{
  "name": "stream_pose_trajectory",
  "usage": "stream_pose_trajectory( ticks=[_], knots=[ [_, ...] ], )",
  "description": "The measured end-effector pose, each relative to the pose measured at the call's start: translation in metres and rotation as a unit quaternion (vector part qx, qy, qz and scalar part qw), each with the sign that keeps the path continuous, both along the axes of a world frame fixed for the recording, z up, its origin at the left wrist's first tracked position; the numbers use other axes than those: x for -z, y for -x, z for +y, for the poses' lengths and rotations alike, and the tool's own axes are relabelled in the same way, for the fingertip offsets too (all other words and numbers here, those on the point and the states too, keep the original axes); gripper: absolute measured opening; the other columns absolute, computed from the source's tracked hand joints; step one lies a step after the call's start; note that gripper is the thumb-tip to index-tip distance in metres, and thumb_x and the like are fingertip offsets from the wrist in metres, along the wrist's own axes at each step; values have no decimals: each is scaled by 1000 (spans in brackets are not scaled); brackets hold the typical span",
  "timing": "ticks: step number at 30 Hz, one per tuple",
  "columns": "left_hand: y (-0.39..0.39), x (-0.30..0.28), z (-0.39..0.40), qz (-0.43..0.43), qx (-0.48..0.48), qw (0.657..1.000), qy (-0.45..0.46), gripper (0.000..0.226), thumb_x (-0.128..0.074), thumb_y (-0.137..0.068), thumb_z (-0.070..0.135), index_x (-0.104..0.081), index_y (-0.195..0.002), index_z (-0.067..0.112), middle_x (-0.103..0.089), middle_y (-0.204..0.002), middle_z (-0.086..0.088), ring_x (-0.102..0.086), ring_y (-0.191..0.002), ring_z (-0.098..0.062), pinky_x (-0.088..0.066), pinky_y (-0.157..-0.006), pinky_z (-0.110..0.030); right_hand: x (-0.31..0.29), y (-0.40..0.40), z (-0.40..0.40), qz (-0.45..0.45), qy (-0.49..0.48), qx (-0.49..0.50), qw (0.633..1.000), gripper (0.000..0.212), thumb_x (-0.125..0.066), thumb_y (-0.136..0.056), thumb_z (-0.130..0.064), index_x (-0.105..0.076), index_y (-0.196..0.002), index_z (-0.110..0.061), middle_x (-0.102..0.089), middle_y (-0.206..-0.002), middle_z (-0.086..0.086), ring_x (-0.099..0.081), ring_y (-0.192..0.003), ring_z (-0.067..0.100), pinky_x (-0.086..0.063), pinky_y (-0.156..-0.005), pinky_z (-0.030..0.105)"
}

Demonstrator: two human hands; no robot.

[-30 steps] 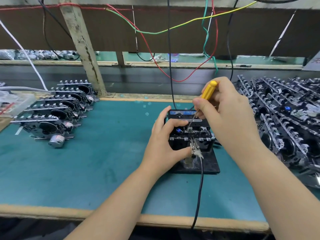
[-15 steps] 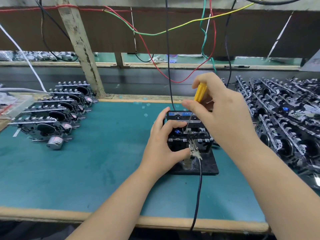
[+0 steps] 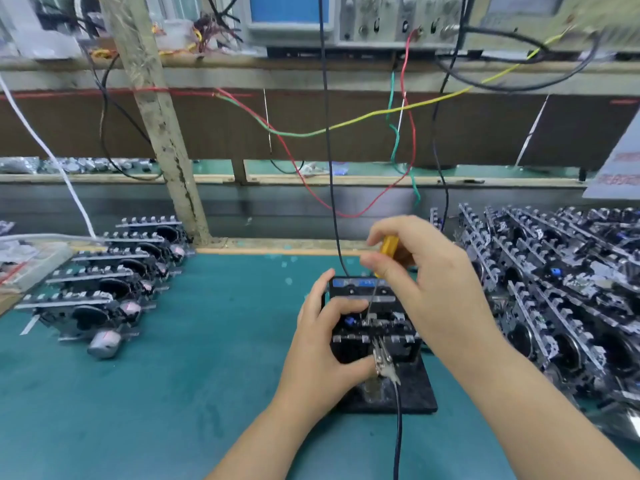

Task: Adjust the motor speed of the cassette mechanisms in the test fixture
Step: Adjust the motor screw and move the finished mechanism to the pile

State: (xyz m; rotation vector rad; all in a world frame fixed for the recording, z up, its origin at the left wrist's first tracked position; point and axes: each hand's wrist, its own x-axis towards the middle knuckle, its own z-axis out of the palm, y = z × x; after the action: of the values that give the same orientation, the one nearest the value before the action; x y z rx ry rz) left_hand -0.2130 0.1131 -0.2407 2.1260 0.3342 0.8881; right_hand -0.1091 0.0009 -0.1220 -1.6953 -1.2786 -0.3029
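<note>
A black cassette mechanism (image 3: 375,336) sits in the black test fixture (image 3: 414,396) at the middle of the green bench mat. My left hand (image 3: 322,351) grips the mechanism's left side, thumb at its front and fingers over its top. My right hand (image 3: 426,278) pinches a small screwdriver with a yellow handle (image 3: 388,247); its thin shaft slants down into the top of the mechanism. A metal clip (image 3: 382,362) on a black lead is fastened to the mechanism's front.
A row of cassette mechanisms (image 3: 104,289) stands on the left of the mat (image 3: 190,375). A large pile of mechanisms (image 3: 561,289) fills the right side. Coloured wires hang down from test instruments (image 3: 398,19) on the shelf above. A wooden post (image 3: 156,116) rises at the back left.
The camera has tilted up, so the instruments on the shelf now show. My right hand has shifted slightly left and down over the yellow handle. My left hand keeps its grip.
</note>
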Motion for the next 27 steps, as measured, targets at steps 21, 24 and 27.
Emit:
stream_pose_trajectory(
  ticks=[21,24,27],
  knots=[
    [-3,-2,4,-59,22,998,11,52,-88,-60,46,-66,-107,48,-25,-160,26,-34,-144,-1,-43,-108,-36,-3,5,5,151,66,-40,985,8,-65,-94,-27,-64,-86,-26,-63,-89,-11,-59,-87,7,-44,-76,16],
    [-7,0,6,-53,16,998,-4,54,-87,-59,45,-67,-109,48,-32,-159,19,-39,-143,-6,-45,-108,-48,-2,0,1,216,69,-57,972,8,-62,-95,-24,-63,-87,-26,-71,-85,-4,-67,-79,9,-55,-81,27],
    [-9,5,7,-32,5,999,4,58,-87,-58,44,-67,-112,50,-31,-158,21,-41,-141,-4,-44,-109,-42,0,-2,-1,251,31,-52,966,27,-65,-93,-17,-66,-109,-40,-75,-83,-2,-73,-76,13,-60,-82,40]
  ],
)
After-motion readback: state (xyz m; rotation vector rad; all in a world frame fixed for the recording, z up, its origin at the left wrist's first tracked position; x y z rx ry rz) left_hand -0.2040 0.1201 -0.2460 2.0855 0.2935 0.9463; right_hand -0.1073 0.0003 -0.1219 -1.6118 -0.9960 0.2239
